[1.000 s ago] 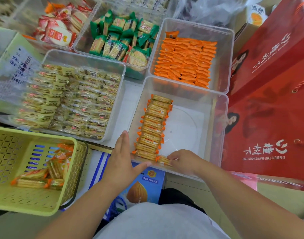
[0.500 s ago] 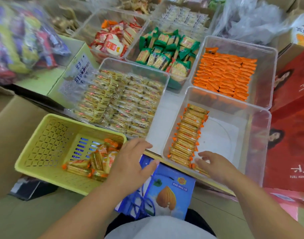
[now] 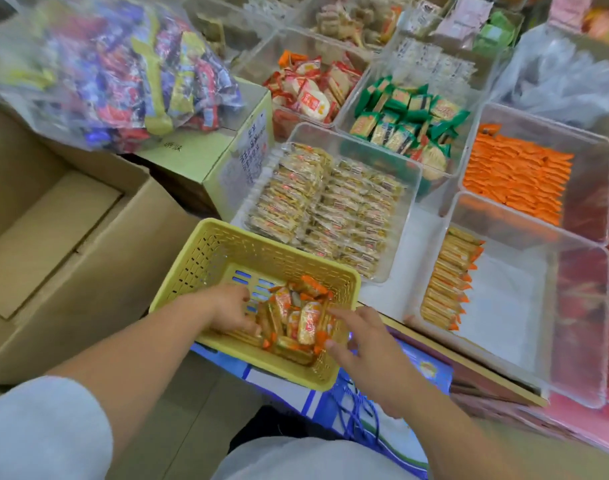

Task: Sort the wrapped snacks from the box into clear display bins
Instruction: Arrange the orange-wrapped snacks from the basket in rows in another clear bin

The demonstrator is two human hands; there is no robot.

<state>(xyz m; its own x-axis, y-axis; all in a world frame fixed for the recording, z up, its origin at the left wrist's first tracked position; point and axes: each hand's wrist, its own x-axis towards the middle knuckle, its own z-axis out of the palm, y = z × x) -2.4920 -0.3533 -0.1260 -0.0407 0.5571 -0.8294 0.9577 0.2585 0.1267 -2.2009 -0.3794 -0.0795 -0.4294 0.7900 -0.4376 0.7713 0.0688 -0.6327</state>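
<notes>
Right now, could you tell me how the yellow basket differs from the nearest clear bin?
The yellow basket is opaque and perforated; the clear bin is transparent and solid. Snacks lie jumbled in the basket, in one neat row in the bin. Both hold orange wrapped snacks.

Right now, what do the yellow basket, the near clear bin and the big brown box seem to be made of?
Yellow basket: probably moulded plastic, matte; even colour, perforated walls.
Near clear bin: rigid transparent plastic, glossy; you can see through its walls.
Big brown box: cardboard, dull and unprinted as far as visible; folded flaps with a seam.
</notes>
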